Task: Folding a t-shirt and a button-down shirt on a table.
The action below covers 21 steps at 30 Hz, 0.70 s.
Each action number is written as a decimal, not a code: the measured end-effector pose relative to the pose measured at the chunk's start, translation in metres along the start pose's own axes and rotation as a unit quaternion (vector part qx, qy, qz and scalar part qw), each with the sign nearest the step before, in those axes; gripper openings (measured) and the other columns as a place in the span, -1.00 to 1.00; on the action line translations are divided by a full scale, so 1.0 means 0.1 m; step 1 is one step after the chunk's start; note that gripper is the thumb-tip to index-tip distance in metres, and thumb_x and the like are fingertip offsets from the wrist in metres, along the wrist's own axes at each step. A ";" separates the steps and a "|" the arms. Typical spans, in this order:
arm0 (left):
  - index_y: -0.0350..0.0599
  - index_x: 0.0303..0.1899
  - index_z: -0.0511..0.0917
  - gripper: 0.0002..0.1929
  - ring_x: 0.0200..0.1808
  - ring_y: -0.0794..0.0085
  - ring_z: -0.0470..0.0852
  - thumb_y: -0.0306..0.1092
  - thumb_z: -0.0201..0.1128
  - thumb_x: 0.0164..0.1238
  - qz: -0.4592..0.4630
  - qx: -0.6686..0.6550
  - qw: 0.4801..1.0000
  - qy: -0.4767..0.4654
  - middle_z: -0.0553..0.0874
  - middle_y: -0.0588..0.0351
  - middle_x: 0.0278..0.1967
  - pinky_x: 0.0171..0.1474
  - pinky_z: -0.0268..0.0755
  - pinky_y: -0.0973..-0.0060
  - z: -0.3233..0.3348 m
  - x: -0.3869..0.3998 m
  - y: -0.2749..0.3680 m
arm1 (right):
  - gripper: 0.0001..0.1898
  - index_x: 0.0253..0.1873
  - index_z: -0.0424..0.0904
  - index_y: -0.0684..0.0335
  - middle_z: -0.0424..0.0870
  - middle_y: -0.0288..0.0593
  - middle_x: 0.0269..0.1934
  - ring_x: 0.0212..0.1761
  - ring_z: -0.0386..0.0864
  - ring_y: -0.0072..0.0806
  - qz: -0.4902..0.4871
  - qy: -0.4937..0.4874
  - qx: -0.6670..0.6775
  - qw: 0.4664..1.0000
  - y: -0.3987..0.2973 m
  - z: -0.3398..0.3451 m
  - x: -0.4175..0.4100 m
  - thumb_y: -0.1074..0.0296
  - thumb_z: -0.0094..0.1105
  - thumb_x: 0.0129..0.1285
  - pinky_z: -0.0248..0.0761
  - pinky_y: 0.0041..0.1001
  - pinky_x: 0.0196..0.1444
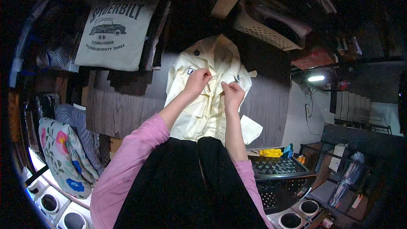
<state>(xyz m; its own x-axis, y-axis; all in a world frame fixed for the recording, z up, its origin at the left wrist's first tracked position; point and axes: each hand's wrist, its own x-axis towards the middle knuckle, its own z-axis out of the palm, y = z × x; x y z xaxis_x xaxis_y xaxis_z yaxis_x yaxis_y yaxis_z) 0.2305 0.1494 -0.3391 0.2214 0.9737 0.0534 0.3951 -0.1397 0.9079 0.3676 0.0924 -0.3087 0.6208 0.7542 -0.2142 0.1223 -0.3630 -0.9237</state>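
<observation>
A cream hooded jacket [197,101] lies front side up on the dark wood-grain table [124,108]. Its hood points away from me. My left hand [197,82] pinches the fabric by the left front edge, just beside a small dark-bordered patch [191,71]. Across the opening, my right hand [234,94] grips the other front edge between thumb and fingers, below a dark snap [238,77]. A round dark button [196,52] shows near the hood. One white cuff [251,129] spreads out to the right, and my body hides the lower hem.
A folded white T-shirt [111,44] with a printed car lies at the table's far left. Beyond the hood is a perforated basket [270,35]. Black plastic crates [279,168] stand at my right, with yellow cloth [271,153] inside. Floral fabric [63,156] hangs at left above washing machines [50,203].
</observation>
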 end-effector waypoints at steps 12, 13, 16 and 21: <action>-0.32 -0.31 0.60 -0.85 -0.40 0.35 0.68 -0.41 0.24 0.19 -0.058 -0.143 0.988 -0.009 0.69 -0.03 -0.45 -0.30 0.48 0.49 -0.05 -0.11 0.29 | -0.82 -0.21 0.56 0.43 0.61 -0.26 -0.40 -0.41 0.53 -0.64 0.054 -0.135 0.139 0.980 -0.02 -0.17 -0.02 0.57 0.29 0.06 0.40 -0.66 -0.31; -0.32 -0.31 0.60 -0.85 -0.40 0.35 0.68 -0.41 0.24 0.19 -0.059 -0.144 0.988 -0.008 0.69 -0.03 -0.45 -0.30 0.48 0.49 -0.06 -0.13 0.28 | -0.82 -0.21 0.56 0.43 0.61 -0.26 -0.40 -0.41 0.53 -0.64 0.055 -0.136 0.138 0.979 -0.03 -0.17 -0.03 0.57 0.29 0.06 0.40 -0.66 -0.31; -0.32 -0.25 0.60 -0.82 -0.40 0.52 0.64 -0.39 0.26 0.19 -0.074 -0.159 0.984 -0.020 0.69 0.05 -0.42 -0.29 0.47 0.56 -0.04 -0.17 0.28 | -0.83 -0.22 0.56 0.42 0.61 -0.27 -0.40 -0.43 0.51 -0.66 0.042 -0.138 0.102 0.984 -0.06 -0.14 -0.02 0.56 0.28 0.06 0.37 -0.69 -0.34; -0.32 -0.26 0.59 -0.83 -0.40 0.48 0.64 -0.39 0.23 0.22 -0.076 -0.135 0.988 -0.001 0.69 0.04 -0.43 -0.29 0.47 0.54 -0.02 -0.21 0.29 | -0.85 -0.25 0.48 0.33 0.55 -0.32 -0.48 -0.52 0.42 -0.69 0.082 -0.103 0.211 0.969 -0.03 -0.17 0.03 0.54 0.25 0.10 0.25 -0.66 -0.47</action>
<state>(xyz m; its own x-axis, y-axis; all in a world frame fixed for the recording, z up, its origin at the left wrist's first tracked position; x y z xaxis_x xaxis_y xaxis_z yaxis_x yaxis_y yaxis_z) 0.2356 0.1256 -0.3131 0.1798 0.9793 -0.0933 0.1729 0.0619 0.9830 0.3819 0.0863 -0.3014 0.4322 0.8143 -0.3875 -0.3189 -0.2639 -0.9103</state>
